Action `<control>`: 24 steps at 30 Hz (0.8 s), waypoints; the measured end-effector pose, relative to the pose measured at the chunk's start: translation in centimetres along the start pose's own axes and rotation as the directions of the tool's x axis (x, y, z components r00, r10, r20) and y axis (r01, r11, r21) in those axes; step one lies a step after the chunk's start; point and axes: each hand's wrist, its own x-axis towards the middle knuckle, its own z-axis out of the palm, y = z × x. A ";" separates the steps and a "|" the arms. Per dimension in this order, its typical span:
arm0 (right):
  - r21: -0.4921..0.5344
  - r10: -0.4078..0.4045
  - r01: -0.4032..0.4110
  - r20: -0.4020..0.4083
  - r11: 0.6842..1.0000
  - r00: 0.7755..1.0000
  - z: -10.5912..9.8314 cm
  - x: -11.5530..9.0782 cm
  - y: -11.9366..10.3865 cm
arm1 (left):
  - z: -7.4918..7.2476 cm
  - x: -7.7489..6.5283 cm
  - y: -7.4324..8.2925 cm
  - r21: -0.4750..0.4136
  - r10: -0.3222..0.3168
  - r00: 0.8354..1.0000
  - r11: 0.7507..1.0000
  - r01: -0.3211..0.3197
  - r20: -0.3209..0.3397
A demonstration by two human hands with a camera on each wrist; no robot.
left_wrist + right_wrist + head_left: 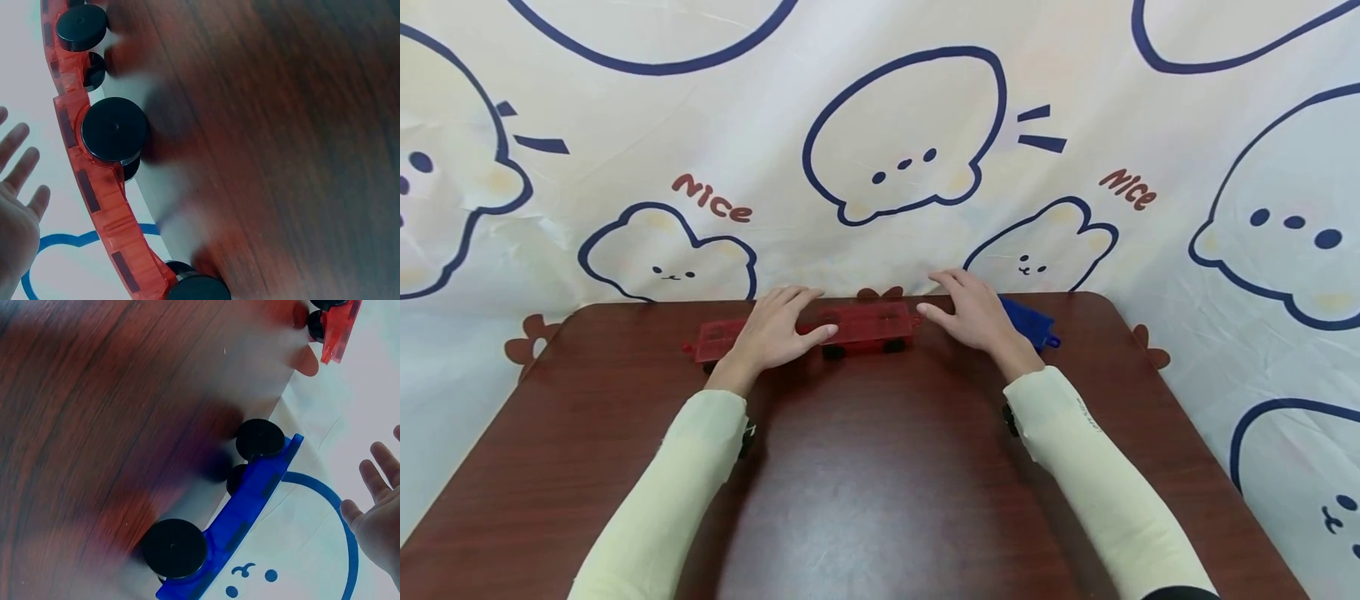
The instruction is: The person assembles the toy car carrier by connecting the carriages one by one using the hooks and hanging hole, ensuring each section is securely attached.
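Observation:
Two translucent red toy wagons with black wheels stand in line at the table's far edge, the left one (pixel 718 335) partly behind my left hand (pixel 775 332) and the right one (pixel 872 321) beside its thumb. That hand holds nothing; its fingers are spread and loosely bent over the wagons. In the left wrist view the red wagon (pixel 107 215) stands on its wheels apart from the fingers. My right hand (pixel 972 312) hovers empty, fingers extended, between the red pair and a blue toy wagon (pixel 1030 323), which its wrist partly hides. The right wrist view shows the blue wagon (pixel 247 500) upright on black wheels.
The dark brown wooden table (pixel 865 475) stretches toward me. A pale cloth (pixel 910 250) printed with cartoon outlines hangs right behind its far edge and along both sides. Small hooks stick out at the wagons' ends.

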 end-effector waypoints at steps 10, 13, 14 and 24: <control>-0.035 0.017 -0.018 -0.020 0.999 1.000 -0.3 -1.0 1.0 | 0.2 0.3 0.5 -0.007 0.004 1.000 1.000 -0.005 -0.013; -0.040 0.029 -0.030 -0.023 0.999 0.999 0.0 -1.5 1.6 | 0.6 0.4 0.8 -0.002 0.010 1.000 1.000 -0.010 -0.004; -0.042 0.031 -0.032 -0.023 0.999 0.999 0.0 -1.6 1.8 | 0.7 0.4 0.9 -0.001 0.012 1.000 1.000 -0.012 -0.003; -0.056 0.086 -0.086 -0.003 0.995 0.996 -0.7 -1.9 3.7 | 1.7 1.0 2.0 0.017 0.041 0.999 0.999 -0.042 0.012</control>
